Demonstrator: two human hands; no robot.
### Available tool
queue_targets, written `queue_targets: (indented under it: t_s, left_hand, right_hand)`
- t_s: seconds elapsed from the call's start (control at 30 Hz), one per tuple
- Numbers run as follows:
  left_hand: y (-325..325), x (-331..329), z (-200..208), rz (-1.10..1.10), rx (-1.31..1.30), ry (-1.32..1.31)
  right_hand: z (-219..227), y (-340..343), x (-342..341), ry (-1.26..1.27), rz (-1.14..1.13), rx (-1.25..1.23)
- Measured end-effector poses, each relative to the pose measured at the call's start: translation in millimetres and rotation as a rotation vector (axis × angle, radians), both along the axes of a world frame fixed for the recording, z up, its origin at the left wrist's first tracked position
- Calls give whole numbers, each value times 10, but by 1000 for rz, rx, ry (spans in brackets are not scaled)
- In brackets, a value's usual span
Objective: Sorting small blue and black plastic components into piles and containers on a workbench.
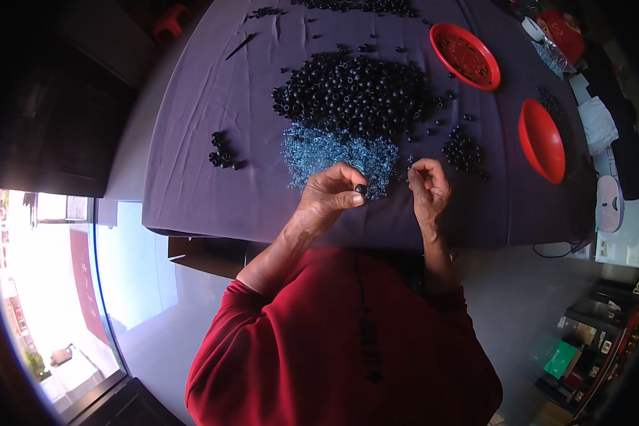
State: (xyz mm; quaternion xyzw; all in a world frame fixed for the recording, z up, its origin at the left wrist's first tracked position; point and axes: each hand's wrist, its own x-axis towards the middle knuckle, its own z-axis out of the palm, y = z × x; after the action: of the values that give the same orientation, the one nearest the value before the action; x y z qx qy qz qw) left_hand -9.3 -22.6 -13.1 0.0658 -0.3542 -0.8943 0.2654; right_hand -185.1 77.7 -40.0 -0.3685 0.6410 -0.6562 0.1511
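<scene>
Between the thumb and forefinger of my left hand (331, 193) is a small round black bead-like piece (361, 189), held over the near edge of a heap of tiny glassy light-blue pieces (312, 153). My right hand (429, 188) is a little to the right, its fingertips pinched together. A speck of blue shows by those fingertips, but what they hold is too small to make out. Behind the blue heap, and touching it, lies a large mound of black bead-like pieces (348, 89). A smaller cluster of black pieces (461, 150) sits right of my right hand.
A dark purple cloth (199, 199) covers the table. Two red bowls (542, 140) stand at the right; the farther red bowl (447, 42) has small bits inside. More black pieces (224, 153) lie at the left, and a thin black pen-like tool (240, 47) lies at the far left.
</scene>
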Motion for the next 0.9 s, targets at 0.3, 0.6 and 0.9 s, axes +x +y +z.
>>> queue_targets:
  t_s: [0.3,0.6,0.9]
  left_hand:
    - [70,2,108,193,-305,-203]
    - [-8,-9,-96,-83,209,93]
    - [-27,30,-47,-168,296,70]
  right_hand:
    - [427,40,305,-176,325,-105]
    - [478,31,470,-203,438,-153]
    - [553,8,515,-207,424,-151]
